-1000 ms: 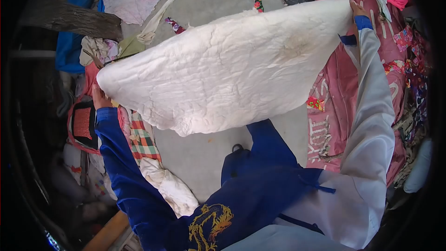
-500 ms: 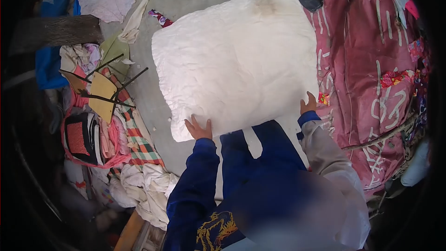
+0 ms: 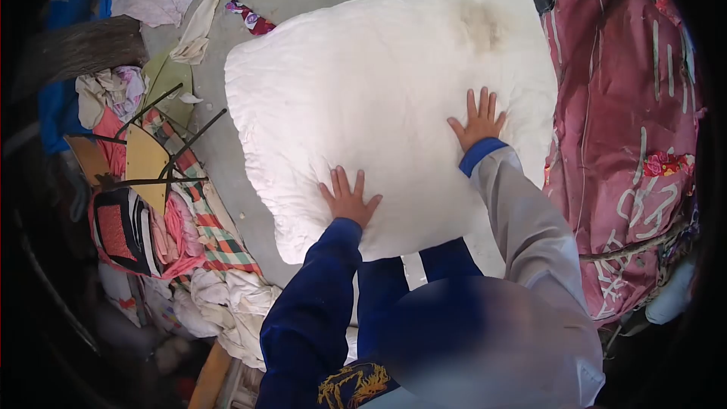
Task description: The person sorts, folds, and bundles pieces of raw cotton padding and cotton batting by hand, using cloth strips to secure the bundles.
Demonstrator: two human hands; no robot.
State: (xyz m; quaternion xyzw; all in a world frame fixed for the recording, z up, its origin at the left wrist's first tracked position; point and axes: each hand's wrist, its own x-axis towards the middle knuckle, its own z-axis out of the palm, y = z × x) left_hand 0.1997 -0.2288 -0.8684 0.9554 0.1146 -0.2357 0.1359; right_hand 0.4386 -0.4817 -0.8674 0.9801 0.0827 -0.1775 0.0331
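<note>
White padding [image 3: 363, 91]: your left hand [image 3: 348, 203] by near edge, right hand [image 3: 478, 127] toward right edge; fingers splayed, gripping nothing. Press evenly, palms flat, easing wrinkles outward.

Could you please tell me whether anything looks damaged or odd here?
Yes: a brownish stain marks the white padding near its far right corner, beyond the right hand; it stands out because the surrounding surface is pale.
</note>
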